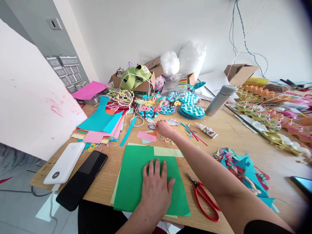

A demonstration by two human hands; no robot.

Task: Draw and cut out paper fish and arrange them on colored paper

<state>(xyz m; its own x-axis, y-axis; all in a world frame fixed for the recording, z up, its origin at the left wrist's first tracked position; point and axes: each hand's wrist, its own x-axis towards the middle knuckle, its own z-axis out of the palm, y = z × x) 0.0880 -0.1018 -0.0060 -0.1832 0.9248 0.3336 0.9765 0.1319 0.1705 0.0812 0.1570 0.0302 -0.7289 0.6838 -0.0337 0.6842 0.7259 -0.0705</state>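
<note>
My left hand (156,187) lies flat with its fingers spread on a green paper sheet (129,175), which rests on paler sheets at the table's front edge. My right hand (164,127) reaches out to the middle of the table, its fingers curled down at small paper fish cutouts (150,123). Whether it grips one is hidden. Just in front of that hand are pink paper pieces (146,136) and small coloured bits (167,140). Red-handled scissors (204,200) lie to the right of the green sheet, under my right forearm.
A black phone (84,178) and a white power bank (65,162) lie at left, near stacked coloured paper (99,120). Glue (207,130), a grey bottle (220,100) and paper scraps (243,172) are at right. Blue wavy discs (191,111) sit behind.
</note>
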